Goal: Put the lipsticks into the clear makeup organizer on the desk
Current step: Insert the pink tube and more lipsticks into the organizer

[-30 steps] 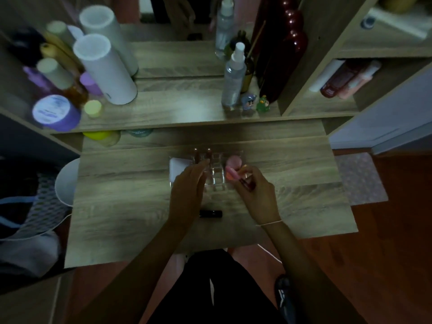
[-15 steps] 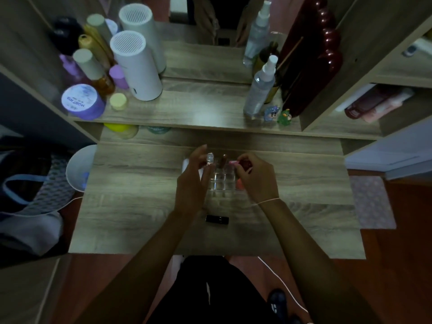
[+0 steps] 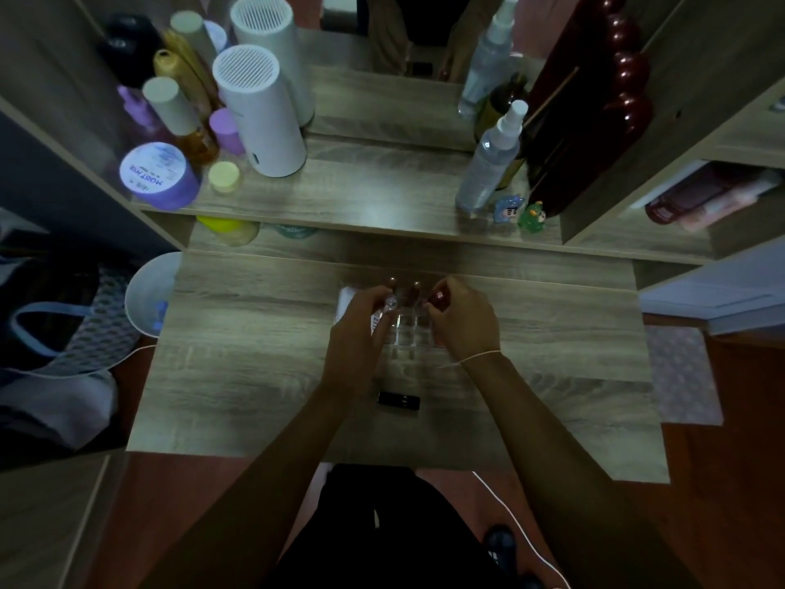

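Observation:
The clear makeup organizer point(image 3: 405, 333) stands in the middle of the wooden desk point(image 3: 255, 376), between my hands. My left hand point(image 3: 361, 325) grips a pale silver-topped lipstick point(image 3: 390, 303) at the organizer's left side. My right hand point(image 3: 463, 320) pinches a dark red lipstick point(image 3: 437, 298) over the organizer's right rear corner. Two brown-capped lipsticks point(image 3: 414, 289) stand upright in the back row. A black lipstick point(image 3: 398, 400) lies flat on the desk in front of the organizer, between my forearms. My hands hide the organizer's sides.
A raised shelf behind holds a white cylinder point(image 3: 263, 116), a purple jar point(image 3: 159, 176), bottles, a spray bottle point(image 3: 488, 163) and two small figurines point(image 3: 520, 212). A white item point(image 3: 345, 297) sits left of the organizer. A white bin point(image 3: 148, 295) stands left of the desk.
The view tilted up. My right hand carried the red lipstick from the organizer's front to its back right corner. My left hand closed on the pale lipstick at the left side.

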`<state>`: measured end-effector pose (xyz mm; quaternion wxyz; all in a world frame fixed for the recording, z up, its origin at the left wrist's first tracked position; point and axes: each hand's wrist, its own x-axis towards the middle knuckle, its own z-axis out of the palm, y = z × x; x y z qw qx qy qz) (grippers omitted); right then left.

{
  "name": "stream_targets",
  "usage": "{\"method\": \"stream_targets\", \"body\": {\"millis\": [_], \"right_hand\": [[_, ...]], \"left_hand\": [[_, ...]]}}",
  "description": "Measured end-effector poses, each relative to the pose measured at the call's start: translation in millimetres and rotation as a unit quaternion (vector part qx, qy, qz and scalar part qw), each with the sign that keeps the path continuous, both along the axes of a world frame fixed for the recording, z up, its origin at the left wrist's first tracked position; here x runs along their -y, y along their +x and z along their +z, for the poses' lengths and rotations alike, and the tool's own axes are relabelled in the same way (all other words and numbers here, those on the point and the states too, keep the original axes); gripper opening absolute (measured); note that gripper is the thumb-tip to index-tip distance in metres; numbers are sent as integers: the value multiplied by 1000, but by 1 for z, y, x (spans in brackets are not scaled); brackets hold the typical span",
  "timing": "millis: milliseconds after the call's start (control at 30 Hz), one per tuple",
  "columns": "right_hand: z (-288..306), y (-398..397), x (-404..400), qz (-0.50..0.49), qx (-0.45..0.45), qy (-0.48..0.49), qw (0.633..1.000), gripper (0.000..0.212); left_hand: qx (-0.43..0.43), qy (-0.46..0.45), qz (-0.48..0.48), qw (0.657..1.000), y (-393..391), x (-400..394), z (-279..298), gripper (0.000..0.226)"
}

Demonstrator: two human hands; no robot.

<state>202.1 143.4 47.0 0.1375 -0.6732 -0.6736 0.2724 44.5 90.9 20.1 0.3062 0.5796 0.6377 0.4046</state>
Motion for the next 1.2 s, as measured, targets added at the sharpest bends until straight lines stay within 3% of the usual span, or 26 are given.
{"method": "stream_targets", "body": {"millis": [300, 867, 1200], "right_hand": [[0, -3, -1, 8, 21, -9, 1000, 21], [2, -5, -2, 4, 13, 11, 1000, 18], [7, -2, 18, -11, -60, 75, 995, 50]], "left_hand": [[-15, -13, -4, 1000, 4, -1, -4, 24], [-51, -5, 15, 999, 10, -2, 8, 39], [-51, -1, -2, 999, 4, 3, 9, 40]]}}
